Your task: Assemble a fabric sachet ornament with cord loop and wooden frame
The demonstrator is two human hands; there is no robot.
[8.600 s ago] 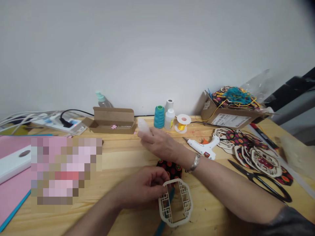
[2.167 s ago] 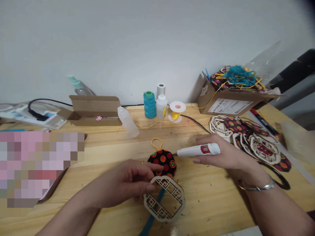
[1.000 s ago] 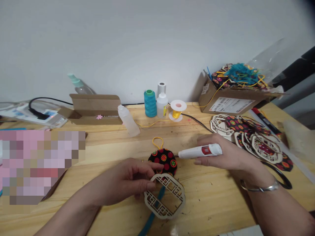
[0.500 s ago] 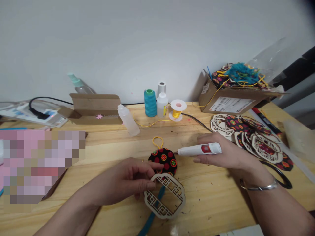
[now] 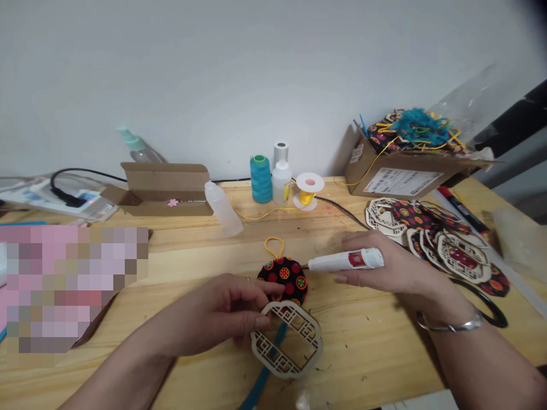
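Note:
My left hand pinches the edge of a pale wooden fretwork frame between thumb and fingers. Its index fingertip lies on a round black fabric piece with red and orange flower patterns, just beyond the frame. A yellow cord loop sticks out from the fabric's far edge. Under the frame runs a teal tassel or cord toward me. My right hand is closed on a white pen-shaped tool with a red window, its thin dark tip at the fabric's right edge.
Along the wall stand a teal thread cone, a white bottle, a yellow cord spool and an open cardboard box. A leaning squeeze bottle is nearer. At right, frames and fabric pieces lie before a filled carton.
The wooden frame has tilted very slightly in my left hand. Both hands and the white tool are nearly still.

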